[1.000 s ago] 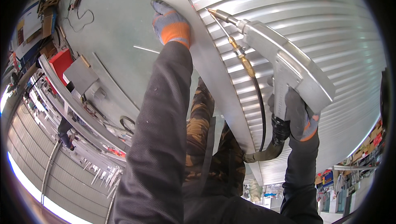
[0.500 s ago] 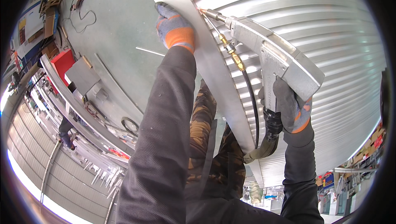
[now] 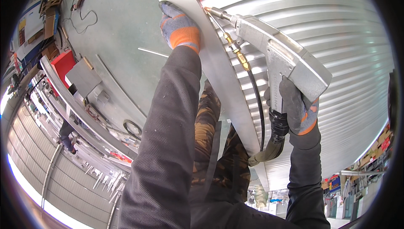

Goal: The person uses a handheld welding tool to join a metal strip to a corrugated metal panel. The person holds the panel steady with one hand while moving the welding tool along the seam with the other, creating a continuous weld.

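My right hand (image 3: 298, 107), in a grey and orange work glove, is closed round the grip of a silver handheld welding gun (image 3: 294, 62). The gun's nozzle (image 3: 218, 13) points up and left, its tip at the seam between a flat metal bar (image 3: 225, 81) and a ribbed metal panel (image 3: 336, 31). A thin feed tube with brass fittings (image 3: 236, 50) runs beside the nozzle into a black hose (image 3: 257, 102). My left hand (image 3: 182, 26), gloved alike, is closed over the bar's left edge, across from the nozzle; some of its fingertips are hidden.
A sleeved cable (image 3: 269, 154) hangs from the gun's grip toward my legs. On the floor to the left lie a long thin rod (image 3: 120, 85), a red box (image 3: 66, 66) and loose cords. Long metal rails (image 3: 90, 132) stand beyond, with another person (image 3: 66, 135) behind them.
The nozzle tip has shifted very slightly right in view, along with the bar and my left hand. Both hands keep their hold.
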Demonstrator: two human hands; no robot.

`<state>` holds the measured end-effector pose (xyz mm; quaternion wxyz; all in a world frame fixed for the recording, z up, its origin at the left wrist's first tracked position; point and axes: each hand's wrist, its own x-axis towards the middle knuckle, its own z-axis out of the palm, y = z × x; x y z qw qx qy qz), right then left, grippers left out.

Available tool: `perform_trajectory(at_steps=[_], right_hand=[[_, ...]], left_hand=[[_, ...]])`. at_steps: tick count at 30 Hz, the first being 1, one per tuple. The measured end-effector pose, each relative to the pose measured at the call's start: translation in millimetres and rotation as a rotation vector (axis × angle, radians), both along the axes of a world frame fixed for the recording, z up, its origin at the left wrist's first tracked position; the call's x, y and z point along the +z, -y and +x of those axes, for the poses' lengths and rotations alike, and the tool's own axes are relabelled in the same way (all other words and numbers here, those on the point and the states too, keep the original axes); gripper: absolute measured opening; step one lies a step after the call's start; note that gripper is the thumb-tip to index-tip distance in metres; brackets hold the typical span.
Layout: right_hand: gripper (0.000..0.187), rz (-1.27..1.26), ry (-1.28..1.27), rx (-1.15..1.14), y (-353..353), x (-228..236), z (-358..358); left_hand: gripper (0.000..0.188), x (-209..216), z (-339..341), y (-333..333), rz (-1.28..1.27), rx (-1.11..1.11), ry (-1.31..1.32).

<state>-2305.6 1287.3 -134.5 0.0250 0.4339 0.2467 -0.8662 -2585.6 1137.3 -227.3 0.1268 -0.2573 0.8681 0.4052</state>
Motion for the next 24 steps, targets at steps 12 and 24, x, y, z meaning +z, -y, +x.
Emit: perform_trajectory(at_steps=[12, 24], right_hand=[[0.058, 0.33, 0.231, 0.152, 8.2, 11.8, -15.7], [0.045, 0.228, 0.144, -0.042, 8.5, 21.7, -19.6]], left_hand=[[0.048, 0.8, 12.3, -0.6, 0.091, 0.032, 0.047], [0.026, -12.6, 4.4, 5.1, -0.193, -0.188, 0.101]])
